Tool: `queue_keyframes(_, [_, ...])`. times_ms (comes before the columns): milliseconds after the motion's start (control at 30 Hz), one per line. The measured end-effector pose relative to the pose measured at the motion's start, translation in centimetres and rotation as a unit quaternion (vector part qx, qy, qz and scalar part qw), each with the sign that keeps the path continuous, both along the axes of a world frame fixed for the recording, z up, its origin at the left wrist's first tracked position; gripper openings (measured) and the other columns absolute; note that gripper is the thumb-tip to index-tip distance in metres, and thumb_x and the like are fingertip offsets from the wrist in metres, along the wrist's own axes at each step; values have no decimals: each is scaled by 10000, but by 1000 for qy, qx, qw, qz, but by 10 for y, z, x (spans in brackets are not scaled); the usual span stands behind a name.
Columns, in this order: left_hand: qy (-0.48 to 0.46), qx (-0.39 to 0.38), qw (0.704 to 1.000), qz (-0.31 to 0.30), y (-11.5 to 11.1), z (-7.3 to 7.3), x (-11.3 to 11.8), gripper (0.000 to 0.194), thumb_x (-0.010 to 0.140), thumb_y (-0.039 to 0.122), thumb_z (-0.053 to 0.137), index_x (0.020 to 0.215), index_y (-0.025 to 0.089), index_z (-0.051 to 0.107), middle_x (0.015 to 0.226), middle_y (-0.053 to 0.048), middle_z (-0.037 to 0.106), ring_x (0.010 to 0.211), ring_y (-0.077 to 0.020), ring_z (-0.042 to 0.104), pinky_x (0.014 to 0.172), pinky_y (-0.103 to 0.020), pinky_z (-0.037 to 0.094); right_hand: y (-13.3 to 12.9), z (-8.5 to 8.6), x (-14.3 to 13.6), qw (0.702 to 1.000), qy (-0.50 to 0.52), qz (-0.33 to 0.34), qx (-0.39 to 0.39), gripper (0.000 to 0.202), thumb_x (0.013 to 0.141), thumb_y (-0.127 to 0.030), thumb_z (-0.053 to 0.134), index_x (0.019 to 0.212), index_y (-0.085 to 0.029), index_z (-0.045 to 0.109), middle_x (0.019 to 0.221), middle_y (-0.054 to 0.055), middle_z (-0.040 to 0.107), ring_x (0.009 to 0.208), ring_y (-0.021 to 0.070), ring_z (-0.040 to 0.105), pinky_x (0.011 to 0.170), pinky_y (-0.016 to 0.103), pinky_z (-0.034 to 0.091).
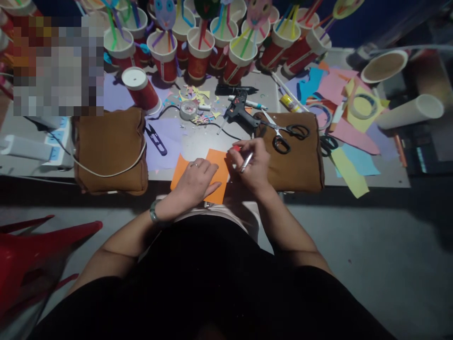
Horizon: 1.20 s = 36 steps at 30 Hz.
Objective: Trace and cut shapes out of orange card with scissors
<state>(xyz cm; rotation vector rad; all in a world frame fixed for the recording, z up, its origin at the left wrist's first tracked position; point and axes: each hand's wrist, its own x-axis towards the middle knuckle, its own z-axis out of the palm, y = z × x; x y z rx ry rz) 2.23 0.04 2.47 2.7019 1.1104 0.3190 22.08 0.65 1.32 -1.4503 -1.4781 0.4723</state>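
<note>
A sheet of orange paper (217,191) lies at the table's front edge, partly covered by my left hand. Spread flat on it, my left hand (196,179) presses the sheet down with fingers extended. Just right of the paper, my right hand (255,163) is closed around a silver-coloured pen (247,162). Something small and red (235,148) shows at its fingertips; I cannot tell whether it is part of the pen. Behind that hand sits a black glue gun (242,113), and black-handled scissors (281,134) rest on the right-hand brown cushion (295,165).
Red paper cups (201,56) with coloured straws crowd the back. Thread snips (155,139), a tape roll (188,110) and paper scraps lie mid-table. A second brown cushion (109,151) and a power strip (58,146) are left; coloured paper (354,137) lies right. A red stool (46,245) stands lower left.
</note>
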Motion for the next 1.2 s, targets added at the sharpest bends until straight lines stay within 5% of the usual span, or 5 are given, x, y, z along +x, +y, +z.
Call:
queue_keyframes(133, [-11, 28, 998, -47, -9, 3, -10, 306, 983, 370, 528, 1094, 100, 623, 1072, -132, 661, 1046, -272, 583, 949, -403, 466, -11, 0, 15, 999, 33, -32, 25, 310, 839, -315, 712, 867, -261, 408, 941, 24, 706, 832, 174, 689, 732, 346, 554])
queue_keyframes(367, [2, 39, 998, -39, -13, -2, -10, 537, 957, 412, 577, 1321, 19, 550, 1261, -201, 639, 1219, -329, 557, 1044, -451, 451, -22, -1, 16, 998, 43, 46, -29, 364, 800, -296, 739, 879, -258, 386, 974, 41, 740, 765, 161, 695, 674, 323, 550])
queue_keyframes(633, [-12, 16, 1000, -22, -19, -13, -9, 601, 957, 441, 567, 1392, 32, 507, 1370, -232, 589, 1317, -331, 506, 1133, -495, 383, -14, 0, 9, 993, -20, 104, -49, 327, 797, -307, 718, 885, -268, 405, 988, 61, 760, 908, 210, 735, 759, 363, 592])
queue_keyframes(1200, [-3, 39, 999, -26, -18, -16, -8, 603, 993, 466, 478, 1388, 10, 501, 1342, -232, 608, 1267, -318, 525, 1091, -454, 380, -13, 4, 3, 992, -37, 93, -79, 348, 779, -346, 737, 872, -265, 412, 895, 44, 758, 778, 187, 727, 658, 310, 574])
